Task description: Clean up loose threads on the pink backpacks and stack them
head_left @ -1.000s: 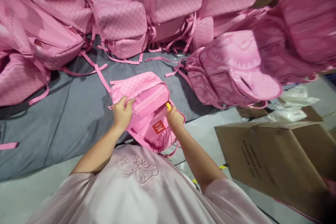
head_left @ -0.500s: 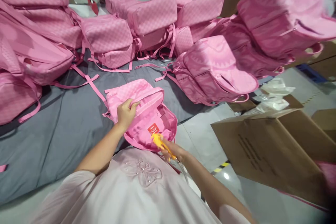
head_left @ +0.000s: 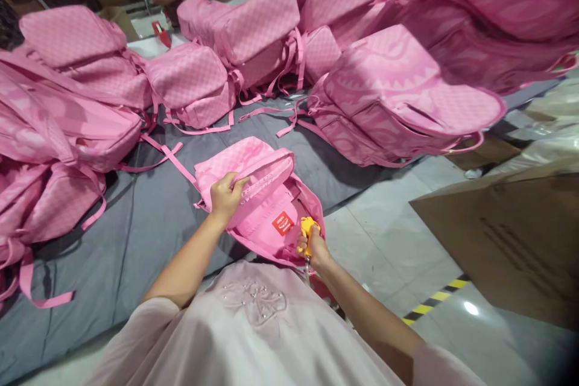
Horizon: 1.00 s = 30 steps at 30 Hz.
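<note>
Pink backpack (head_left: 266,204), open, at near edge of grey-covered counter (head_left: 149,217); red label (head_left: 284,224) inside. Left hand (head_left: 227,198): gripping backpack's opening edge. Right hand (head_left: 315,247): clasped round yellow tool (head_left: 309,226), near label.

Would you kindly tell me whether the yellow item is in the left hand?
No, the yellow item is in the right hand, while the left hand grasps the edge of the open bag.
</note>
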{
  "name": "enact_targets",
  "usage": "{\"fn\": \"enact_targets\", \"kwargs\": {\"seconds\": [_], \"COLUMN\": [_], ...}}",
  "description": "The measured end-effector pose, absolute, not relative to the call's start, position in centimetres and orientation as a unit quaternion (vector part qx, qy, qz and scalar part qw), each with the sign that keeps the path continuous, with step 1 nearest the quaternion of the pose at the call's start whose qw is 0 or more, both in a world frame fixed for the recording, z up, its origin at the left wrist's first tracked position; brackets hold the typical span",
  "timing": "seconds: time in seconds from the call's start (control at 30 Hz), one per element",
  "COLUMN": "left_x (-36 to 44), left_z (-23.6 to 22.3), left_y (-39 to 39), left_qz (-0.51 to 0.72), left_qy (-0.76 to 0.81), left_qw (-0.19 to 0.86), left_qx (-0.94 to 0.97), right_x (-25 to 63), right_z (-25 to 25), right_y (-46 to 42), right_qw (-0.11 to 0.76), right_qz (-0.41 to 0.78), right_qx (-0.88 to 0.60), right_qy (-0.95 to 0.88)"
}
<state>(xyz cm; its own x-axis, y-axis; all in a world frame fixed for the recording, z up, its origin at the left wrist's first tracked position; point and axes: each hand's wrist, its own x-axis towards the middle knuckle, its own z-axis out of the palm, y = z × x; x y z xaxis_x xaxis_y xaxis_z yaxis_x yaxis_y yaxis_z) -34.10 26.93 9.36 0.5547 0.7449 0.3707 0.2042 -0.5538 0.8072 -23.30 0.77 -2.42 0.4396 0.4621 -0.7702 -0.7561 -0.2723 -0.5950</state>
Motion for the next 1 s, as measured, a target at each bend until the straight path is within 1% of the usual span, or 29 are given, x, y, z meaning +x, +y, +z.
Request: {"fn": "enact_targets", "kwargs": {"seconds": [0.17, 0.23, 0.37, 0.47, 0.67, 0.87, 1.0], "left_x": [-32.9, -32.7, -32.5, -31.8, -29.6, -28.8, -28.2], "left_z": [9.5, 9.3, 9.0, 8.9, 9.1, 9.3, 8.6], "left_y": [26.6, 26.8, 28.1, 28.9, 29.1, 29.4, 30.3], "left_qz": [0.350, 0.354, 0.395, 0.390, 0.376, 0.443, 0.448], "left_qy": [0.249, 0.235, 0.239, 0.242, 0.185, 0.105, 0.101], "left_qw": [0.370, 0.354, 0.307, 0.279, 0.236, 0.196, 0.183], "left_qx": [0.824, 0.833, 0.832, 0.844, 0.877, 0.868, 0.869], "right_x": [-23.9, -24.4, -25.2, -25.3, -25.2, -26.4, -26.2], "right_z": [-3.5, -3.5, -3.3, -3.4, -3.1, -3.5, -3.8], "right_y": [4.1, 5.0, 5.5, 5.9, 6.9, 7.2, 7.6], "right_qw": [0.567, 0.580, 0.629, 0.656, 0.664, 0.680, 0.690], "right_qz": [0.595, 0.606, 0.586, 0.554, 0.536, 0.522, 0.502], "right_qx": [-0.558, -0.538, -0.508, -0.509, -0.519, -0.514, -0.518], "right_qy": [0.109, 0.086, 0.051, 0.051, 0.037, 0.038, 0.054]}}
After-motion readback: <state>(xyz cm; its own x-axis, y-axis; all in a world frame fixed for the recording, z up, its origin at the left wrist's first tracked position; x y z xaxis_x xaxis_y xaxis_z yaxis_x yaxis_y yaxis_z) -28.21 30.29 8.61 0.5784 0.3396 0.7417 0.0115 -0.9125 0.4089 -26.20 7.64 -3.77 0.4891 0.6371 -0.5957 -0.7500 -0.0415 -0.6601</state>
